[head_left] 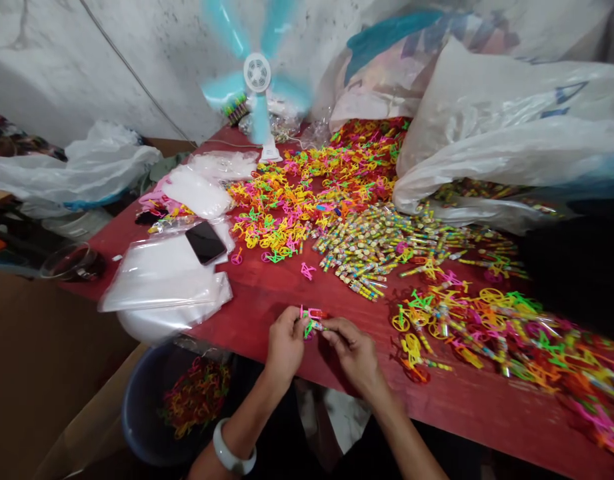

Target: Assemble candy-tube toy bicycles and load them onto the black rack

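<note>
Near the front edge of the red table, my left hand (283, 340) pinches a small pink and green plastic toy bicycle (309, 313). Against it, the fingertips of my right hand (355, 355) are closed on one end of a small patterned tube (318, 326). Whether the tube is joined to the toy cannot be made out. Right of my hands lies a loose heap of toy bicycles (411, 350) in yellow, green, pink and orange, mixed with tubes. Beyond my hands a pile of similar patterned tubes (371, 243) covers the table, and a lone pink piece (307, 271) lies closer.
Clear plastic bags (157, 273) with a phone (205, 242) on them are at left. A fan (257, 73) spins behind a colourful pile of toy parts (274, 213). Large sacks (487, 120) stand back right. A blue basin (137, 413) of parts sits below the table edge.
</note>
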### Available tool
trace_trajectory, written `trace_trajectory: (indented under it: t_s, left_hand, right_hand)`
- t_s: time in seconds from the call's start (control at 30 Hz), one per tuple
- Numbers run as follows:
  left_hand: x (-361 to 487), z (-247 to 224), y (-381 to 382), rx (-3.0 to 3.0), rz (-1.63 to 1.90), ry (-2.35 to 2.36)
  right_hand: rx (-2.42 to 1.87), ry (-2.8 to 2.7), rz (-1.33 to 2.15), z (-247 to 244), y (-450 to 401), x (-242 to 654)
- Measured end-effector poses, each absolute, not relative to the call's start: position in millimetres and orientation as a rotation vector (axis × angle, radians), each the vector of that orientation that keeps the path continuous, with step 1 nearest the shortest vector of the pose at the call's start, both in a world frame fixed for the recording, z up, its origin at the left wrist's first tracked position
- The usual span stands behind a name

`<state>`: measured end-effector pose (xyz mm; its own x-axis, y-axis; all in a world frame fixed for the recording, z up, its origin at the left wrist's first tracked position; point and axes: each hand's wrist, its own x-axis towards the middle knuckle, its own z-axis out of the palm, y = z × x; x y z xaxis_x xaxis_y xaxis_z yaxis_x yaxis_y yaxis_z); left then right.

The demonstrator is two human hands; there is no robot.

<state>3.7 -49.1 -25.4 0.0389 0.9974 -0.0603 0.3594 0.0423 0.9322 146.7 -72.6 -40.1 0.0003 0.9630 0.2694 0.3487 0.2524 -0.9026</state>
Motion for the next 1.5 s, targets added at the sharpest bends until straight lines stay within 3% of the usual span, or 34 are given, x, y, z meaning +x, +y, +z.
trace_trajectory:
  t_s: [0.17, 0.3, 0.37, 0.43, 0.57, 0.77, 1.0, 1.1, 1.33, 1.5]
  left_hand:
    - [11, -23, -42, 1.566, 0.908, 1.366]
    - [21, -24, -2, 1.896, 1.030, 1.455]
    - [26, -27, 23, 2.054, 0.906, 1.592]
    - [29, -30, 41, 2.175, 0.696, 1.666]
    - [22, -30, 37, 2.263, 0.570, 1.659]
    - [-57, -17, -34, 2.381, 0.444, 1.881]
    - [-180, -6, -115, 1.964, -0.404, 2.220]
    - [-188, -2, -118, 1.618, -0.559, 2.219]
    - [-97, 31, -28, 1.941, 0.002, 1.945]
    - [-56, 7, 47, 2.198, 0.638, 1.829]
  right_hand:
    - [-1.448, -1.476, 0.795, -37, -80, 170]
    - [-1.720, -1.257, 0.057, -22, -92, 229]
    - [-1.798, -1.211, -0.371, -15, -94, 254]
    - [-1.792, -1.295, -0.544, -13, -89, 262]
    - [-1.740, -1.640, -0.310, -26, -64, 231]
    - [-2.171, -1.739, -0.193, -37, -26, 193]
    - [-2.069, -1.899, -0.126, -45, -16, 199]
    - [-1.959, -1.925, 0.008, -53, -9, 198]
    - [-1.800, -1.863, 0.140, -48, -33, 178]
    - [-1.562, -1.807, 0.104, -61, -88, 185]
